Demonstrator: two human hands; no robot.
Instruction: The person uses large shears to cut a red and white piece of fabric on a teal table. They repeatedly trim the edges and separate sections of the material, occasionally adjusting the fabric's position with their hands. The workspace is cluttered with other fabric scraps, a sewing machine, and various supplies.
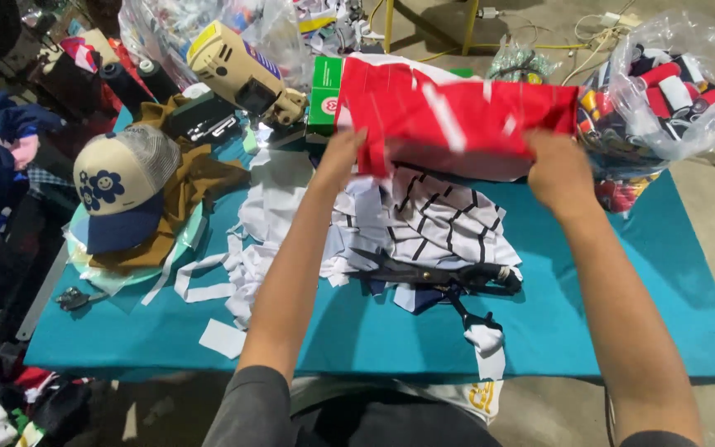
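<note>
Where hands lift red cloth (448,112), green box (324,95) behind, left.

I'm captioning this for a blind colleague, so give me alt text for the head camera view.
Seen from above, a person's left hand and right hand hold up a red cloth with white marks over a teal table. Below lie black scissors on white striped fabric scraps, with a cap at left.

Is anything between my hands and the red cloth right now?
No. The left hand and right hand each grip an end of the red cloth, lifted above the striped fabric and scissors on the table.
</note>
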